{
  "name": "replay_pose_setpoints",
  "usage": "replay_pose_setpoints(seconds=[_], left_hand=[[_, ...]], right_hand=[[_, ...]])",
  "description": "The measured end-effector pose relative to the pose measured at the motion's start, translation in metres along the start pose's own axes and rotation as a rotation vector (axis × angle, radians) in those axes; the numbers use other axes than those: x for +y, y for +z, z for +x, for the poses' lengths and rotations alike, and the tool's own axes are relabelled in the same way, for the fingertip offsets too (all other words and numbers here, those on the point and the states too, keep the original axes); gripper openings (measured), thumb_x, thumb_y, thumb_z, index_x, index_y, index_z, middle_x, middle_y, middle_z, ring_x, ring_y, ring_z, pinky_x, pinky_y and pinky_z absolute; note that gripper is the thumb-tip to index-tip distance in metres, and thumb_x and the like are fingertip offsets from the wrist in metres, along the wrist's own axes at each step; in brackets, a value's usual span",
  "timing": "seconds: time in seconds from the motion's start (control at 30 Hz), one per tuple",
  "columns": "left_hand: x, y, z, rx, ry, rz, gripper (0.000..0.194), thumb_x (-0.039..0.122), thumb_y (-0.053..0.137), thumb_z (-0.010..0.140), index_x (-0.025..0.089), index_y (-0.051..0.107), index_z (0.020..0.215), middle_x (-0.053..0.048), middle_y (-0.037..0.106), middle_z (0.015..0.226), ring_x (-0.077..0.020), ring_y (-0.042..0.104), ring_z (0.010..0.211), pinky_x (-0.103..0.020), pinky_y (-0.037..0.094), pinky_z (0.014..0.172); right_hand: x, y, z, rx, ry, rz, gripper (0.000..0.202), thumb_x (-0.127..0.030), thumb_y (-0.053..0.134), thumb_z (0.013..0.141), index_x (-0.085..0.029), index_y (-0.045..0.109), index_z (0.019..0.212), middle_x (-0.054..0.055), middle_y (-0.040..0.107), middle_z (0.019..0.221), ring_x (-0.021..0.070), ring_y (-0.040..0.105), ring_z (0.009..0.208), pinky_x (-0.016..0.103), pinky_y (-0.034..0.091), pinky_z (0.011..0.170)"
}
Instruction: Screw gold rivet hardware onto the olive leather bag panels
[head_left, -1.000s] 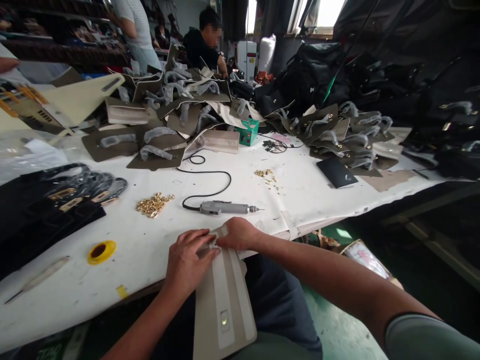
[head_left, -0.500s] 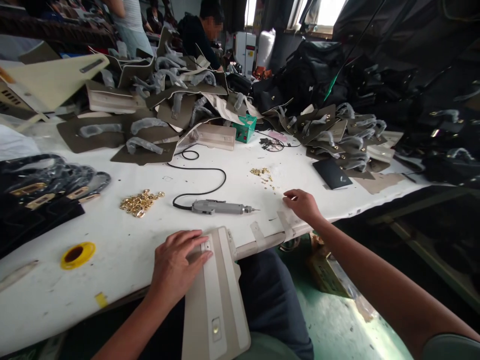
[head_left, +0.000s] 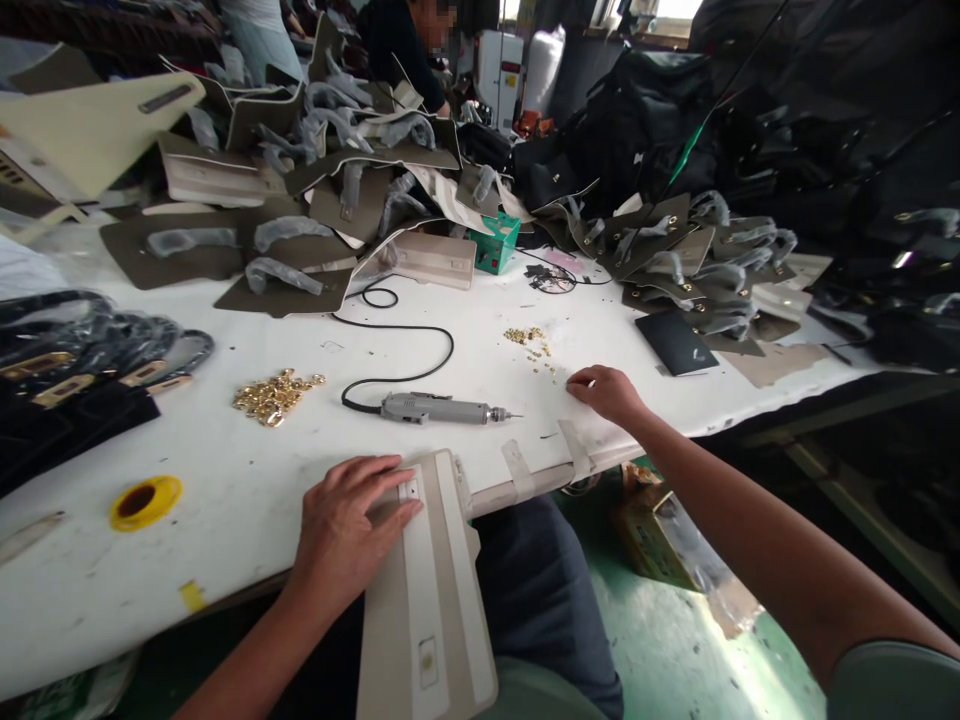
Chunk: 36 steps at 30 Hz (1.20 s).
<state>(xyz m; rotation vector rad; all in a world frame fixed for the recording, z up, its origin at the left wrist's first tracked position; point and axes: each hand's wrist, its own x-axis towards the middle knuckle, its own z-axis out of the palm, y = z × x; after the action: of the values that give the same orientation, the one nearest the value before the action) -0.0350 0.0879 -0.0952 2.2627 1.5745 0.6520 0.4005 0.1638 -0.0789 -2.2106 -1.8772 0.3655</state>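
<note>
A beige bag panel [head_left: 457, 600] with pale strips and two small slots leans from the table edge down over my lap. My left hand [head_left: 341, 525] lies across its upper left part and holds it, thumb and fingers on either side of the upper slot. Out to the right, my right hand [head_left: 606, 393] is low at the table surface with fingertips pinched together; whatever is between them is hidden. Just beyond those fingertips are small scattered gold fittings [head_left: 527, 337]. A grey electric screwdriver [head_left: 442, 408] lies on the table between my hands, its bit pointing right.
Gold clasps [head_left: 276, 397] are heaped at left, near a yellow tape roll [head_left: 146, 502]. A black cord [head_left: 405, 325] curls behind the screwdriver. Farther back stand a green box [head_left: 496, 245] and piled brown panels with wrapped handles [head_left: 292, 265]. A black booklet [head_left: 675, 343] lies right.
My right hand's fingers have drawn closer together beside the small gold fittings. My left hand stays on the panel. The view has tilted down slightly.
</note>
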Motion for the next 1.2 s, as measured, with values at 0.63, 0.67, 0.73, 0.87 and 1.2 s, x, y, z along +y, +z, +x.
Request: replay_pose_setpoints(seconds=[0.63,0.67,0.73,0.87,1.2], left_hand=[[0.014,-0.004,-0.005,-0.042,-0.091,-0.041,0.025,0.036,0.076,0.083,0.035,0.078,0.107,0.0,0.074,0.128,-0.0311,0.059,0.125,-0.052,0.043,0.105],[0.016,-0.005,-0.005,-0.047,-0.103,-0.053,0.026,0.035,0.077,0.082,0.035,0.078,0.108,0.0,0.074,0.128,-0.0308,0.059,0.126,-0.052,0.043,0.106],[0.018,-0.007,-0.006,-0.051,-0.116,-0.072,0.026,0.034,0.078,0.081,0.034,0.078,0.108,0.001,0.074,0.127,-0.0304,0.058,0.126,-0.053,0.042,0.107],[0.019,-0.006,-0.008,-0.042,-0.11,-0.108,0.027,0.034,0.08,0.08,0.033,0.078,0.108,0.001,0.074,0.127,-0.0286,0.057,0.126,-0.05,0.04,0.108],[0.015,0.0,-0.012,-0.031,-0.071,-0.092,0.031,0.042,0.078,0.083,0.03,0.076,0.111,-0.001,0.073,0.129,-0.0293,0.054,0.127,-0.05,0.039,0.104]], right_hand=[[-0.014,0.001,-0.017,0.172,-0.075,-0.209,0.028,-0.034,0.049,0.095,-0.021,0.074,0.092,0.01,0.075,0.102,0.0235,0.065,0.085,0.032,0.039,0.069],[-0.02,0.0,-0.022,0.176,-0.088,-0.164,0.027,-0.035,0.051,0.093,-0.021,0.074,0.091,0.01,0.075,0.1,0.0236,0.065,0.084,0.032,0.04,0.07],[-0.042,-0.002,-0.036,0.127,-0.119,0.009,0.024,-0.038,0.055,0.091,-0.021,0.072,0.089,0.009,0.075,0.091,0.0229,0.066,0.08,0.032,0.044,0.072],[-0.116,0.007,-0.079,-0.229,-0.199,0.425,0.029,-0.048,0.06,0.091,-0.021,0.069,0.091,0.003,0.07,0.076,0.0198,0.065,0.07,0.03,0.048,0.067],[-0.21,0.054,-0.102,-0.413,-0.555,0.399,0.018,-0.032,0.055,0.097,-0.022,0.068,0.09,0.001,0.067,0.091,0.0169,0.061,0.085,0.027,0.044,0.081]])
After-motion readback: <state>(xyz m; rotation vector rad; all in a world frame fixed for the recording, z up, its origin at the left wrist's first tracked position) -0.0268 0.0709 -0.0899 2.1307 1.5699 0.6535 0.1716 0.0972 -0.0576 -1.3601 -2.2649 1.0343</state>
